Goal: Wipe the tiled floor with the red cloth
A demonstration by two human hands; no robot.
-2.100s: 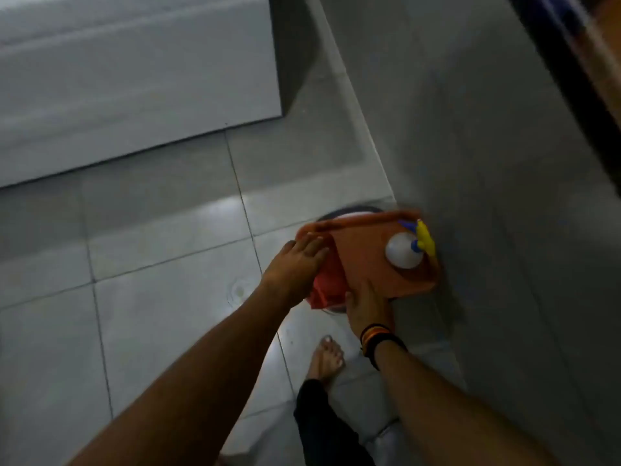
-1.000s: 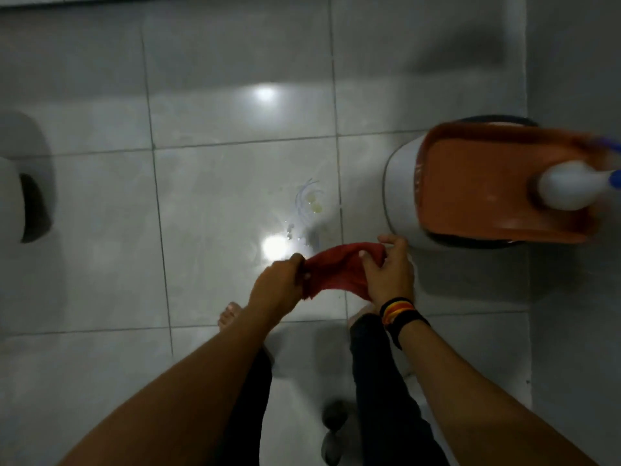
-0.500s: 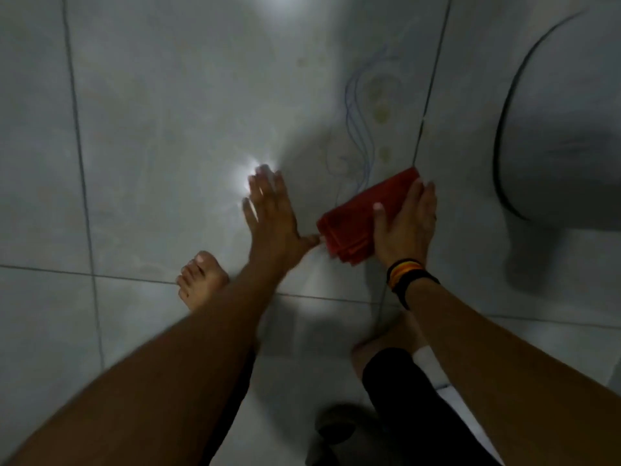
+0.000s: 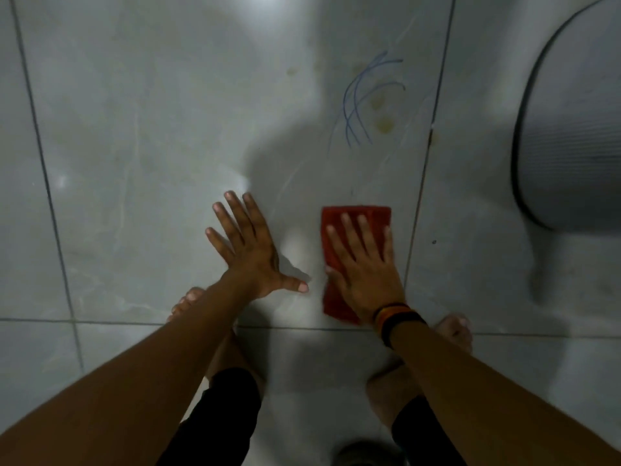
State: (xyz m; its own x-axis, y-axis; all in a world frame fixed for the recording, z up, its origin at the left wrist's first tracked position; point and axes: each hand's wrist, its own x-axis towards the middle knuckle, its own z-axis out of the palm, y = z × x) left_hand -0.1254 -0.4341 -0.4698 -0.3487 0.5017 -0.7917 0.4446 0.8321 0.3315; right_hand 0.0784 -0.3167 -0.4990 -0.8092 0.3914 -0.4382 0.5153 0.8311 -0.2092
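Both arms reach forward and down, nearly straight. The left hand [image 4: 248, 250] lies flat, palm down, fingers spread and thumb stuck out to the right. The right hand [image 4: 364, 270] is also flat and palm down, fingers together and pointing forward, with dark and orange bands [image 4: 396, 317] around its wrist.

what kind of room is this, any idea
Likely a room in a home, though which one is unclear: a glossy tiled floor with grout lines, a bare foot, and blue pen marks by yellowish stains past the red cloth.
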